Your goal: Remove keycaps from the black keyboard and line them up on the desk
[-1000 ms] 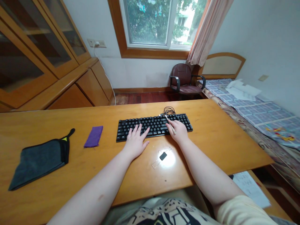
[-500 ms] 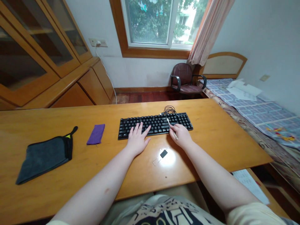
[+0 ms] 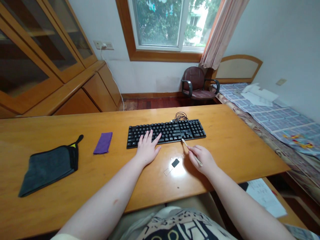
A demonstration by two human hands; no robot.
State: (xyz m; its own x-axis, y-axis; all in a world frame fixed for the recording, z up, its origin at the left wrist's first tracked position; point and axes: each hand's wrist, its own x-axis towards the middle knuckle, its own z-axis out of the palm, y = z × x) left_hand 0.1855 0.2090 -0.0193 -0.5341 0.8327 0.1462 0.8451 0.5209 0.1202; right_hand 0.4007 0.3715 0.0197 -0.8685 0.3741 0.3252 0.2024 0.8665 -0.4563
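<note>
I cannot make out a single full word or number from my end, only places where marks stand. Under and around the fingers of the left hand [image 3: 147, 146], the black computer keyboard [image 3: 172, 128] carries pale legends on its keycaps, too small for me to name. Ahead of the right hand's fingers [image 3: 193, 152], its number pad has similar tiny marks. Nearer the wearer than both sets of fingers, I see bold black lettering on the pale printed T-shirt [image 3: 185, 226], broken up by folds, so I get no word from it. Beyond the right fingers, to the right and nearer the wearer, the white sheet of paper [image 3: 266, 196] bears faint grey marks that I cannot read.
</note>
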